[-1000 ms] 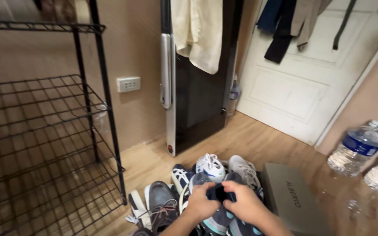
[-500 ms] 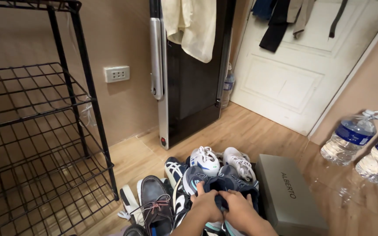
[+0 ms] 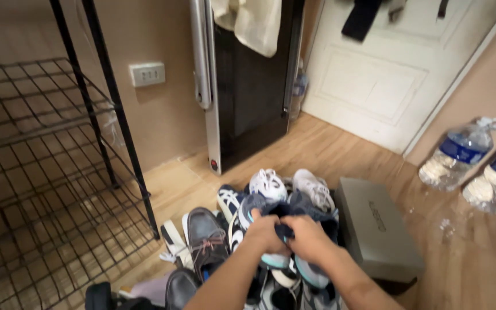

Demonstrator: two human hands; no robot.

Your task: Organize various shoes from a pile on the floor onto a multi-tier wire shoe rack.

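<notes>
My left hand (image 3: 264, 234) and my right hand (image 3: 309, 239) are side by side, both gripping a pair of dark blue-grey sneakers (image 3: 291, 209) with teal soles, held together above a heap of shoes on the floor. Beyond them lie two white sneakers (image 3: 291, 185) and a navy shoe with white stripes (image 3: 229, 202). To the left of my left hand sits a grey lace-up boat shoe (image 3: 205, 236). A black shoe (image 3: 179, 285) lies near my left forearm.
A black wire shoe rack (image 3: 41, 172) stands at the left. A grey shoebox (image 3: 377, 229) lies right of the heap. Two plastic water bottles (image 3: 477, 166) lie at the right. A folded black machine (image 3: 248, 86) leans on the wall beside a white door (image 3: 386, 86).
The view has tilted downward, so everything has shifted up in the frame. My hands stay clasped on the dark sneakers and have lifted them slightly above the heap.
</notes>
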